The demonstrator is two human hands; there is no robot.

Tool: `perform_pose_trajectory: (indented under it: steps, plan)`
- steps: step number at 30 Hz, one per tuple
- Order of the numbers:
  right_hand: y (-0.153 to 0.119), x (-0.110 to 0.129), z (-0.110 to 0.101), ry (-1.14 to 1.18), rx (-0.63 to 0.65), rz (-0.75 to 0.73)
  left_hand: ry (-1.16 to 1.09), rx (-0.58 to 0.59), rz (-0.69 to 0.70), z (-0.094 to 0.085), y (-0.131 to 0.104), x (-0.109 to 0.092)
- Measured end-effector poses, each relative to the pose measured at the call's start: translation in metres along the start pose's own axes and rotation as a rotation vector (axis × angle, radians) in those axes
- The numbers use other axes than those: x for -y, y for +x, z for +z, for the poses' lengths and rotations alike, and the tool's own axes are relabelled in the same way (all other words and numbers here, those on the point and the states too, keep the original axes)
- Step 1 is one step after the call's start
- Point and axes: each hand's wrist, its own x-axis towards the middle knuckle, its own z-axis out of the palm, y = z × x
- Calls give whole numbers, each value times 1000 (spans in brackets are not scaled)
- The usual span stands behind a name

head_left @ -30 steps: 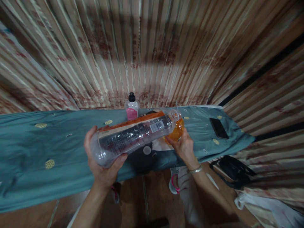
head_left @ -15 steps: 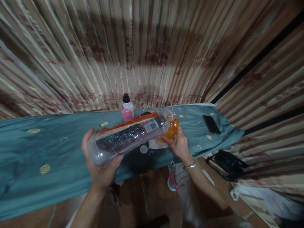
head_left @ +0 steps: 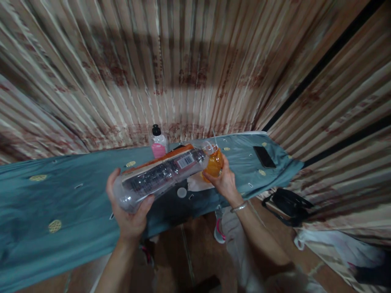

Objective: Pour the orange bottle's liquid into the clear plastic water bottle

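Now, here we are at the cloth-covered table (head_left: 81,209), and both hands are busy. We see the left hand (head_left: 131,219) gripping the large clear bottle (head_left: 161,179) round its base, thumb on the near side and fingers curled behind. That bottle lies tipped over, base toward the table's front edge, neck slanting away toward the back right, barcode facing us. On the other side, we have the right hand (head_left: 225,179) closed round an orange container (head_left: 214,166), between the table's middle and its right edge. The bottle's neck meets the container's top in our view; we can't tell whether they touch, or whether liquid is running. A thin pale stick (head_left: 214,137) shows just behind.

Down beside the bottle, we spot a round whitish disc (head_left: 181,192) toward the front edge, and next to it a pale sheet (head_left: 197,184) under the container. At the back edge, we find a small pink-labelled bottle (head_left: 159,148), upright, black cap on. Over by the right edge lies a dark phone (head_left: 264,157), flat. Below the front right corner, we see a black bag (head_left: 287,203), and behind everything hangs a patterned curtain (head_left: 131,101).
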Motion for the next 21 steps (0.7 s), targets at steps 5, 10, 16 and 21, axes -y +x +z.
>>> perform_pose_trajectory:
  steps: [5,10,16,21]
  plan:
    - [1,-2,3,17,-11,-56,10,16,27,3,1,-1]
    - [2,-3,12,24,-107,-140,41,0,-4,6,2,-1]
    - [2,-2,20,40,-172,-80,31,0,-25,13,0,-1]
    - [2,-7,28,30,-229,-132,30,11,-68,12,-2,0]
